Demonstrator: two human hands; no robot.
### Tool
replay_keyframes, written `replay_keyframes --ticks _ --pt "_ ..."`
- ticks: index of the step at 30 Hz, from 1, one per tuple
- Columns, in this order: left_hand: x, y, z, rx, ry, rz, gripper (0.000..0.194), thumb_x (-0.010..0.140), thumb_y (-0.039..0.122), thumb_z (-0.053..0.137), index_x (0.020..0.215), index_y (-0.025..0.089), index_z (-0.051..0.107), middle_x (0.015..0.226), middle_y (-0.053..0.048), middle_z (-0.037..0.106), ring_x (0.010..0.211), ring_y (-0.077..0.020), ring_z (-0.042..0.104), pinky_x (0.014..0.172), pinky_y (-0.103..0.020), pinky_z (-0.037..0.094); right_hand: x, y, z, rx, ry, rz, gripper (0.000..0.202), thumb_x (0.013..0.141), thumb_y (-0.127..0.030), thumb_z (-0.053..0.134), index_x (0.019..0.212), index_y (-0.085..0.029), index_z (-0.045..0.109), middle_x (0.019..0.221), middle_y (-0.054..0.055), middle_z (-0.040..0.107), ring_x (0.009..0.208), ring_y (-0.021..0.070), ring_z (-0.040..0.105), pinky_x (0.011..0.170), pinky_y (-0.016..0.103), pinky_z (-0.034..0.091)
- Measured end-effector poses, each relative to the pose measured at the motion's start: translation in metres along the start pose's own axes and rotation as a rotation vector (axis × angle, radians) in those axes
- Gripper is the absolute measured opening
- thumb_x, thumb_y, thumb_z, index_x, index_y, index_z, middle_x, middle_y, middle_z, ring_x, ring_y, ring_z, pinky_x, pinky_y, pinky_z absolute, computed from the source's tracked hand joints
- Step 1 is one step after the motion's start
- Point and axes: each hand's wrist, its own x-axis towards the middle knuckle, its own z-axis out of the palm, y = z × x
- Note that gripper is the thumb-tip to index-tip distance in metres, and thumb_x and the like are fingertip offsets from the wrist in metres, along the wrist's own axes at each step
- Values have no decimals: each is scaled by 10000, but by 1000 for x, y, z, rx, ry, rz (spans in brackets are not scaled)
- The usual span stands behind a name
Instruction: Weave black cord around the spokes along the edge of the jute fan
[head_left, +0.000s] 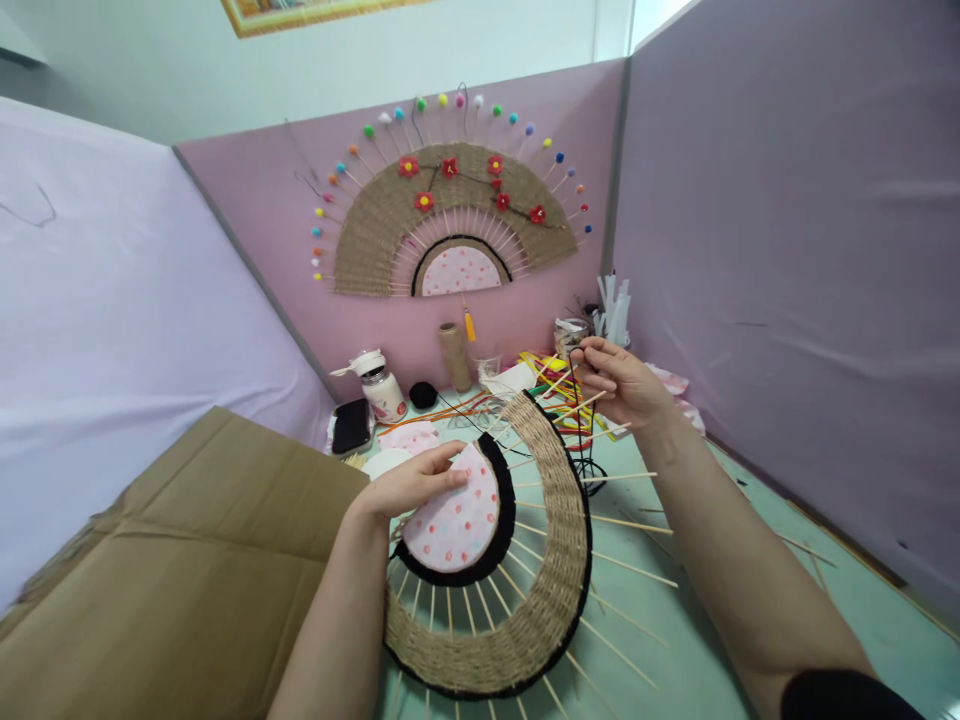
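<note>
A woven fan (pixel 561 520) of tan cord on thin wooden sticks is tilted in front of me, with black cord along its outer edge. At its centre sits a half-round of pink dotted cloth (pixel 457 520) bordered by a black band. My left hand (pixel 420 478) grips this centre, thumb on the cloth, the other fingers partly hidden behind. Above the fan's upper right end, my right hand (pixel 619 375) pinches a black cord (pixel 573 385) between thumb and fingers. From there the cord hangs down among the stick ends to a loose tangle (pixel 592 478).
A finished-looking fan (pixel 457 165) with flowers and pompoms hangs on the pink partition. Along the back stand a white-lidded jar (pixel 382 390), a cardboard tube (pixel 454 357) and a black yarn ball (pixel 423 395). Cardboard (pixel 225 540) lies left; a phone (pixel 352 427) rests beyond it.
</note>
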Motion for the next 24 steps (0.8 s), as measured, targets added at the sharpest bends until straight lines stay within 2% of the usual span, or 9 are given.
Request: replay_keyframes --ticks 4,11,18,22,24 --pt "1 3 2 -37 -33 48 448 817 485 508 1152 189 524 967 -34 562 814 -156 502 679 -251 393 3 2 -3 33 8 25 130 690 -151 683 795 -207 632 780 -22 679 374 -1 238 335 140 206" --pt "0 3 2 -65 -24 47 445 818 480 508 1153 188 509 935 -28 555 780 -149 497 638 -240 381 9 13 -4 56 60 88 174 647 -115 706 785 -179 620 760 -2 677 374 -11 289 323 107 223" --pt "2 7 6 -10 -48 72 381 829 465 499 1081 181 529 919 -20 542 792 -147 485 674 -242 387 11 35 7 -14 2 208 199 641 -150 725 793 -158 597 772 0 665 351 -32 251 308 111 162" --pt "5 8 10 -12 -94 89 392 840 438 499 1143 189 514 961 -23 558 788 -135 493 668 -230 389 10 41 7 -74 -82 294 236 653 -203 734 839 -169 592 770 -10 660 351 -26 251 314 121 132" --pt "6 8 11 -41 -124 101 401 841 434 500 1162 194 514 979 -27 570 783 -132 504 652 -225 391 10 40 4 -80 -104 290 238 658 -214 732 846 -172 592 755 -14 656 348 -24 235 317 127 114"
